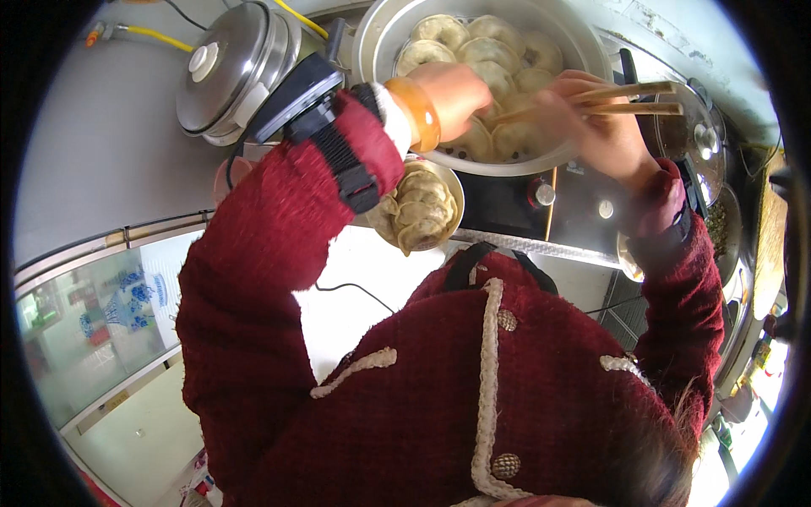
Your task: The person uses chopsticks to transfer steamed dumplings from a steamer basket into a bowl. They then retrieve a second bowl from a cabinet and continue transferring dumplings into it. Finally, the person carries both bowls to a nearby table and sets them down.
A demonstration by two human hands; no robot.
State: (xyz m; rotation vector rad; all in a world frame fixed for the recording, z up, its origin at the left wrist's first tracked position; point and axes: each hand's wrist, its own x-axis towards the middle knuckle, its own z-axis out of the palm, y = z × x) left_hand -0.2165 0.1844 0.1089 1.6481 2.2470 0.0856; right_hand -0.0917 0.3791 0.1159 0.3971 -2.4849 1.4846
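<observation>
A wide metal steamer pot (374,44) holds several ring-shaped dumplings (488,54) on a perforated tray. My left hand (453,98), with an amber bangle at the wrist, reaches over the dumplings, its fingers curled down near one; whether it grips that dumpling cannot be told. My right hand (592,123), partly blurred, holds a pair of wooden chopsticks (633,101), whose tips point left among the dumplings near my left fingers. Below my left wrist, a bowl (457,190) is heaped with more dumplings (421,206).
A lidded metal pot (231,63) stands on the grey counter (114,146) at left. The black stove (507,199) with knobs lies under the steamer. At right are a pan with a glass lid (694,133), another pan with chopped food (719,228) and a wooden board (770,241).
</observation>
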